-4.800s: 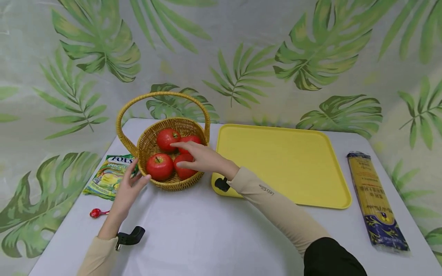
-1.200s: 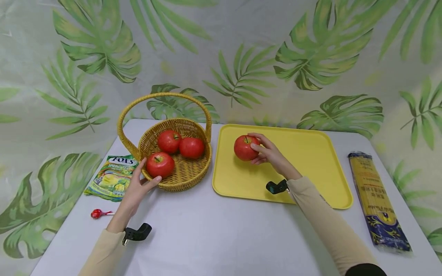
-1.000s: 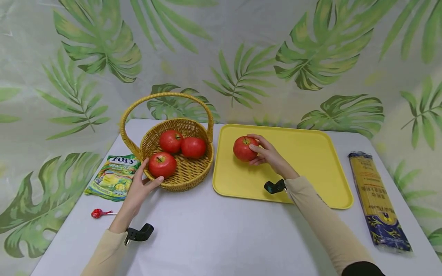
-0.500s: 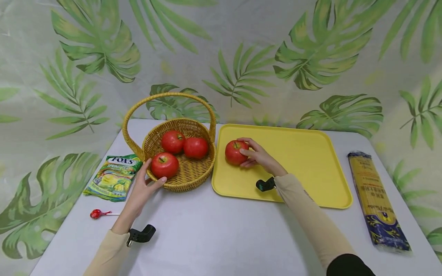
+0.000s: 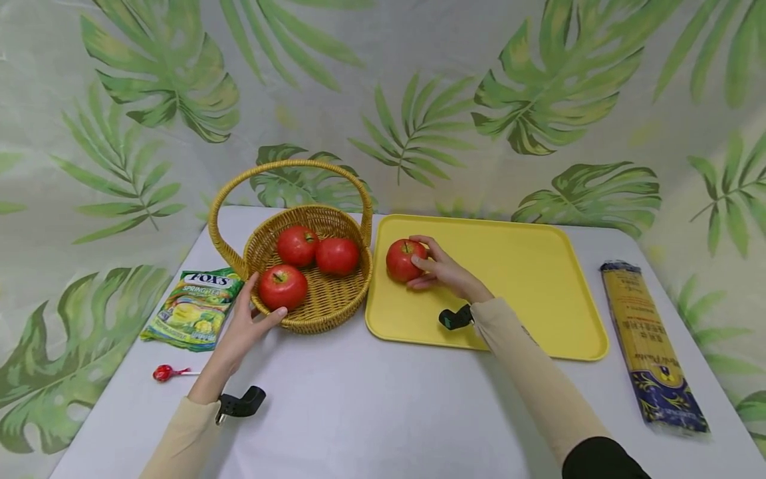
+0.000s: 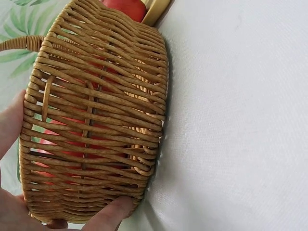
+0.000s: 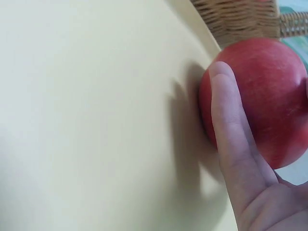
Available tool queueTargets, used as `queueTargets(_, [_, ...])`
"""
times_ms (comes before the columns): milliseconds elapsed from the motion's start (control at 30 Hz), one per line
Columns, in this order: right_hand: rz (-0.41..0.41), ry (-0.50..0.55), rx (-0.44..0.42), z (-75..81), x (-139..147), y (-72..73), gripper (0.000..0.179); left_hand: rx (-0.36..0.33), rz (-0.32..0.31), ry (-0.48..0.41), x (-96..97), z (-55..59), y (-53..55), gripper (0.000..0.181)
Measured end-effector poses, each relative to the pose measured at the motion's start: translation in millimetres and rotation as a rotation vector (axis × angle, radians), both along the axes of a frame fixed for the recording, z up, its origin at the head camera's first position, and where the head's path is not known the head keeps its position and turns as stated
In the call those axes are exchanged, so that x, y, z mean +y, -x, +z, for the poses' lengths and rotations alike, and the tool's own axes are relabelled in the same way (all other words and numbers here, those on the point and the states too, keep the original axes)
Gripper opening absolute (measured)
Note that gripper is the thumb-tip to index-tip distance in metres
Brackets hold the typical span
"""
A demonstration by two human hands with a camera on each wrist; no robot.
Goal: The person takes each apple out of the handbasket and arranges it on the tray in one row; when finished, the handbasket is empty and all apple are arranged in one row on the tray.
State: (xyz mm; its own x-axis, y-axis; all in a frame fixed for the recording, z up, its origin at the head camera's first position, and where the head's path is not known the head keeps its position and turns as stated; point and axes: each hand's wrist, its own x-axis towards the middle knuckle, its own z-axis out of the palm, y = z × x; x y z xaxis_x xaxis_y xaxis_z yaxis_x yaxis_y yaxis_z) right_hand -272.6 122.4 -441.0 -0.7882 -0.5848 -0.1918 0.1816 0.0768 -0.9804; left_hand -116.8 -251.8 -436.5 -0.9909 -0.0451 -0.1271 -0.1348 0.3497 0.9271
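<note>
Bkgd: a pale leaf-print cloth (image 5: 443,40) is hanging behind everything, big green fronds showing. White table (image 5: 371,412) is filling the lower part of the head view. Toward its far R side the yellow tray (image 5: 509,286) is lying flat. Wicker basket (image 5: 314,324) is standing just L of the tray, handle arching up over it. Long pasta pkt (image 5: 652,346) is lying nr the table's R edge, apart from the tray. Sweets bag (image 5: 194,309), mkd FOX'S, is lying just L of the basket.

L hand (image 5: 245,332) is clamping the basket's near-L side, forefinger at the rim & thumb pressing on the outer weave (L wrist view). R hand (image 5: 443,269) is reaching over the tray, thumb & fingers clamped round the held apple (image 5: 402,261). That apple is being held at the tray's L end, stem up, nr the basket; can't tell if it's touching the tray.

3 more red apples are sitting in the basket: back apple (image 5: 297,245), R apple (image 5: 338,257) close beside it, front apple (image 5: 282,287) nearest the L hand. Black wrist cams (image 5: 241,402) are jutting from both cuffs. Smallest: a red lollipop (image 5: 164,372) is lying below the sweets bag, white stick pointing toward the L wrist.
</note>
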Motion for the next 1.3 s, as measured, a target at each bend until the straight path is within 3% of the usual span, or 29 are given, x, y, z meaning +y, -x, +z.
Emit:
queueTargets(133, [-0.015, -0.026, 0.043, 1.3, 1, -2.4, 0.054, -0.001, 0.003, -0.022, -0.1, -2.9, 1.9, 0.092])
queueTargets(333, [-0.084, -0.066, 0.174, 7.6, 4, -5.8, 0.057, -0.017, 0.005, -0.042, -0.5, -3.6, 2.5, 0.092])
queueTargets(600, [-0.108, 0.049, 0.291, 27.9, -13, -15.5, 0.049, -0.027, 0.009, -0.033, -1.8, -1.8, 0.6, 0.094])
queueTargets(767, [-0.053, 0.096, 0.332, 40.2, -40, -23.7, 0.045, -0.024, 0.014, -0.044, -1.9, -2.8, 1.2, 0.093])
queueTargets(967, [0.08, 0.1, 0.384, 47.7, -79, -33.3, 0.046, -0.029, 0.021, -0.044, -2.8, -3.4, 1.5, 0.093])
queueTargets(1100, [0.17, 0.061, 0.378, 49.5, -105, -38.9, 0.048, -0.027, 0.013, -0.07, -2.3, -1.4, 0.6, 0.093])
queueTargets(1200, [0.214, 0.006, 0.406, 48.8, -123, -42.5, 0.049, -0.04, 0.009, -0.098, 2.9, 11.2, -2.6, 0.091])
queueTargets(1300, [0.241, -0.041, 0.443, 46.0, -139, -44.5, 0.049, -0.042, 0.009, -0.096, 2.3, 10.1, -2.3, 0.091])
